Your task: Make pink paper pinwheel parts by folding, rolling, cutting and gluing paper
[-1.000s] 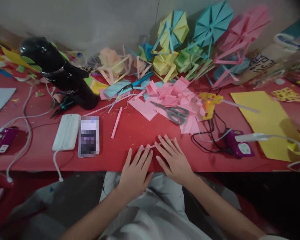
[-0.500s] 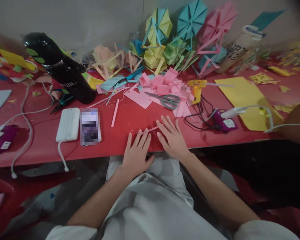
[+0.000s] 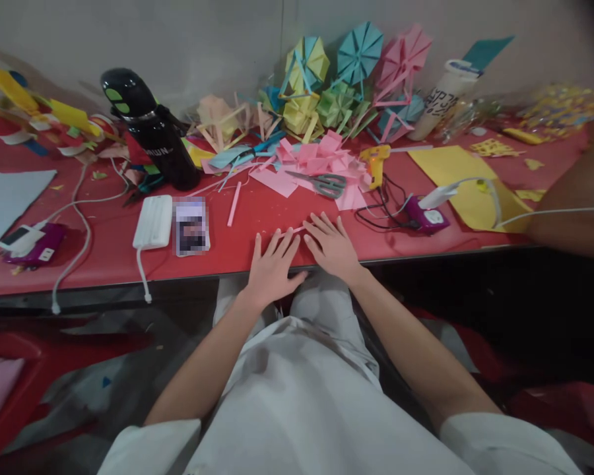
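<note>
My left hand (image 3: 274, 267) lies flat near the table's front edge, fingers stretched out. Beside it, my right hand (image 3: 334, 249) rests palm down with its fingers spread. A thin pink paper stick (image 3: 297, 230) runs under the fingertips of both hands; only its middle shows between them. Another pink paper stick (image 3: 234, 204) lies by itself to the left. Beyond my hands are scissors (image 3: 321, 182) with grey handles, on top of a heap of folded pink paper pieces (image 3: 321, 155).
A yellow glue gun (image 3: 376, 163) stands right of the heap, its black cord running to a purple power socket (image 3: 428, 214). Left are a phone (image 3: 191, 226), a white power bank (image 3: 153, 222) and a black bottle (image 3: 165, 148). Paper umbrellas (image 3: 360, 54) line the wall. Another person's arm (image 3: 574, 191) enters at right.
The whole view has shifted, with the table and its objects appearing higher. Both hands stay flat on the pink paper stick, little changed relative to the table.
</note>
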Available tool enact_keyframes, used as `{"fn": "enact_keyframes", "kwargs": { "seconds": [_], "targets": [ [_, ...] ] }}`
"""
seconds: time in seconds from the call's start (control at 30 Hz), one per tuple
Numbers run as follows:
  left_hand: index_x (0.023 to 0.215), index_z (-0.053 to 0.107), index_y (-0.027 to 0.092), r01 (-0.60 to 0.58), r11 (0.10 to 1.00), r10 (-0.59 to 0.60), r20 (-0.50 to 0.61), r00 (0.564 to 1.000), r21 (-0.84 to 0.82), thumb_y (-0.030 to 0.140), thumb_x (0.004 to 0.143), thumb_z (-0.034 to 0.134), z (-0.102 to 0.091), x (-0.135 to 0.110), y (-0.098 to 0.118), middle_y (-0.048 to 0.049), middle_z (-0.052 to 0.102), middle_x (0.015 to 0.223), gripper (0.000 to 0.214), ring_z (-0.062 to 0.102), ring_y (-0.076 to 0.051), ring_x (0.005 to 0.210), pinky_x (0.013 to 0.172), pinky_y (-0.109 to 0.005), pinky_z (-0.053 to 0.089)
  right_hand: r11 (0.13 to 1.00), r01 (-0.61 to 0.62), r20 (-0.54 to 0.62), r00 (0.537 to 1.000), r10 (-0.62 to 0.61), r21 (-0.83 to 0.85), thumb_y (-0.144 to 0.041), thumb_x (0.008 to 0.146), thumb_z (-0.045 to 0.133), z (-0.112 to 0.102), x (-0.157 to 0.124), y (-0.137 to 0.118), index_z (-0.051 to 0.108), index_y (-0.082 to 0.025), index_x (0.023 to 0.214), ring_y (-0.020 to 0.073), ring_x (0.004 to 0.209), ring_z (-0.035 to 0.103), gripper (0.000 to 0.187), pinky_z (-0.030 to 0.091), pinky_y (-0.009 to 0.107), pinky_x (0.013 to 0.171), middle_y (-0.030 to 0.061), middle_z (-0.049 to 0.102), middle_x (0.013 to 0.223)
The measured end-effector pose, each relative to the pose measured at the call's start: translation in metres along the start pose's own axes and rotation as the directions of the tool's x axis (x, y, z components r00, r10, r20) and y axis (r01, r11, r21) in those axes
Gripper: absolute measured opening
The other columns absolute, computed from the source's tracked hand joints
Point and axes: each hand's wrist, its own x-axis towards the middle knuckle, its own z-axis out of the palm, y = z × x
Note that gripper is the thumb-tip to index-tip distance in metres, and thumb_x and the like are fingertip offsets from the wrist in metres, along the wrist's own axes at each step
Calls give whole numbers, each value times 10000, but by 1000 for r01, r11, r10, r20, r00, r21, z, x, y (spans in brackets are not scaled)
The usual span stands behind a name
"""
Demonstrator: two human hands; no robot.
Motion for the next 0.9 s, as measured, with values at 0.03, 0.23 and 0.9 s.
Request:
{"fn": "enact_keyframes", "kwargs": {
  "seconds": [0.03, 0.23, 0.9],
  "targets": [
    [1554, 338, 157, -1, 1000, 1, -3, 1000, 4, 507, 919, 528, 0, 0, 0, -111, 306, 1634, 749, 226, -341, 1525, 1223, -641, 27, 1000, -6, -1, 1000, 6, 1, -385, 1027, 324, 0, 0, 0, 542, -181, 1440, 288, 1499, 324, 510, 183, 582, 1240, 97, 447, 1555],
    [1527, 365, 84, 11, 1000, -11, 1, 1000, 16, 458, 902, 562, 2, 5, 5, -168, 292, 1632, 754, 250, -333, 1519, 1243, -587, 46, 1000, -30, -8, 1000, 30, 9, -367, 1022, 324, -1, 3, -2, 561, -170, 1424, 301, 1507, 302, 507, 172, 586, 1239, 95, 454, 1550],
    [1531, 376, 116, 24, 1000, -24, -2, 1000, 12, 409, 844, 597, 3, 6, 11, -114, 328, 1626, 779, 265, -350, 1509, 1247, -581, 61, 1000, 19, 12, 1000, -19, 12, -365, 1029, 295, -2, 1, -2, 516, -213, 1467, 281, 1508, 303, 513, 178, 589, 1242, 71, 432, 1567]
  ]
}}
